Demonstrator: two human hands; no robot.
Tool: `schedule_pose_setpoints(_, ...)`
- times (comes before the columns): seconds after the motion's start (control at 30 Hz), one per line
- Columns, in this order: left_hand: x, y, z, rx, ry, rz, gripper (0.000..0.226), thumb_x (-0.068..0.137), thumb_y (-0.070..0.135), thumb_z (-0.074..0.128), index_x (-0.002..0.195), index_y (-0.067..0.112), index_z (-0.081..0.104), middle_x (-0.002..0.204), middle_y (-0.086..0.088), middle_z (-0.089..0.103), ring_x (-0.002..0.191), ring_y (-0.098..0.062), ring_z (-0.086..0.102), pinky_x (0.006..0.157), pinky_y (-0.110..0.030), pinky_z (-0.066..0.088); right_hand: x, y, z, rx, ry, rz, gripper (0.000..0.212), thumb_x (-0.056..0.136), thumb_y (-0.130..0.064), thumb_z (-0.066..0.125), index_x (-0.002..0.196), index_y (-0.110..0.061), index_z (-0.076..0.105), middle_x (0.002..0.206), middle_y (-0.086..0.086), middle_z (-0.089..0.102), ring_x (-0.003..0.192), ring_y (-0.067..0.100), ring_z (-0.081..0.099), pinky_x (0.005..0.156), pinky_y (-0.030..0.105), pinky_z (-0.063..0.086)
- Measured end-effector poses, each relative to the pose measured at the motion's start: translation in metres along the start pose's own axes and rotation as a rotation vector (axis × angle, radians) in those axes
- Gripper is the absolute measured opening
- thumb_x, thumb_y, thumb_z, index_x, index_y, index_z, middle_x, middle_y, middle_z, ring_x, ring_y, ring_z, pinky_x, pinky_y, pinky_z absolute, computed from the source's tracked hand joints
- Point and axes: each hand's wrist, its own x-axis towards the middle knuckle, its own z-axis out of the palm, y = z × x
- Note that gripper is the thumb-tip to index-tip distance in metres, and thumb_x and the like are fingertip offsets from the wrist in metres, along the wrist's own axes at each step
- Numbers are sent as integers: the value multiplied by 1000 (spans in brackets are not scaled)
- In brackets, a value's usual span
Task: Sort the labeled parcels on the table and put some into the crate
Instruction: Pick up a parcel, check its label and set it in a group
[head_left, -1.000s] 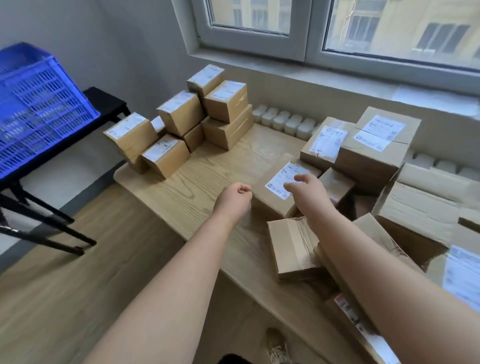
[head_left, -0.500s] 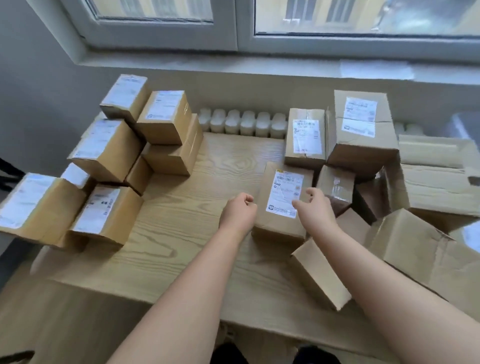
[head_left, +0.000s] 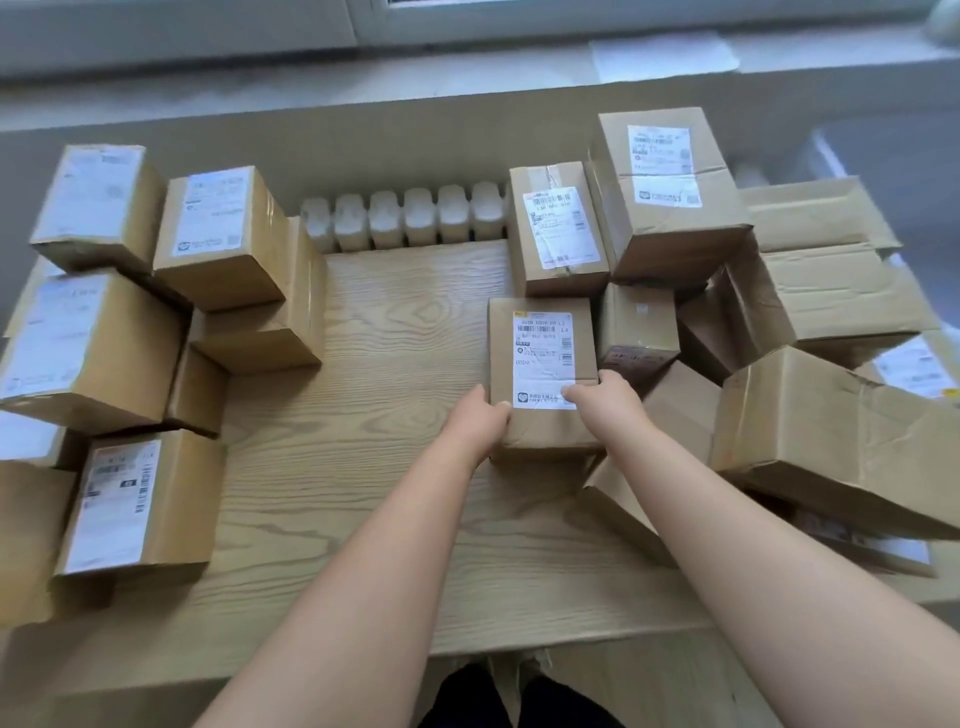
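In the head view, my left hand (head_left: 480, 422) and right hand (head_left: 605, 402) each gripped a near corner of one labeled parcel (head_left: 543, 353), thumbs curled over its top and the other fingers hidden. It lay label up, right of centre in the frame, over the wooden table (head_left: 395, 322). Stacked boxes (head_left: 218, 234) filled the left of the frame. Crumpled cartons (head_left: 821, 415) crowded the right.

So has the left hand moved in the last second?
Yes. The left hand has closed rightward onto the near left corner of the labeled parcel, which it was beside before.
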Motion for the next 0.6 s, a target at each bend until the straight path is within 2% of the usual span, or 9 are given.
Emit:
schedule_pose_setpoints(0.07,0,0,1,-63,-27,-20,37,100,16,49,134,15,61,129,-6,67,115,-27,63,84,-25,48,2,-1,2,17,-10,15,41,93,-18,60,131,-6,55,128,7,65,106,26,59,80,31,42)
schedule_pose_setpoints(0.13,-1,1,0,-167,-39,-56,35,101,9,48,134,13,62,122,-6,68,98,-18,64,67,-21,45,3,-3,3,49,-31,24,41,93,-19,61,131,-6,54,126,4,64,105,26,60,76,31,42)
schedule_pose_setpoints(0.17,-2,0,-2,-214,-39,-72,36,101,6,48,133,12,62,122,-6,68,93,-17,63,64,-22,46,1,-4,4,62,-48,27,42,93,-21,62,131,-6,53,125,3,63,105,25,59,75,31,41)
schedule_pose_setpoints(0.27,-7,-3,-8,-326,21,-107,34,96,4,53,128,10,63,113,-4,70,86,-15,64,67,-25,50,-3,-5,7,97,-104,11,57,86,-29,66,137,-6,54,125,2,65,109,23,61,85,33,48)
schedule_pose_setpoints(0.37,-19,-6,-19,-450,112,-129,24,93,12,66,115,14,56,112,-3,64,84,-11,60,67,-28,49,-15,-9,10,133,-114,-30,44,94,-23,64,133,-7,51,118,1,60,103,20,56,75,31,41)
schedule_pose_setpoints(0.47,-39,-4,-33,-558,177,-76,30,93,25,71,107,16,46,102,1,61,79,-8,54,62,-26,38,-24,-12,11,177,-120,-98,47,95,-21,65,135,-7,46,121,4,58,99,18,53,65,28,39)
schedule_pose_setpoints(0.6,-63,-4,-49,-736,203,-14,51,81,52,78,109,20,49,113,-1,68,97,-20,63,78,-35,46,-44,-21,7,289,-137,-198,52,88,-27,76,129,-9,48,125,5,56,99,16,55,65,25,40)
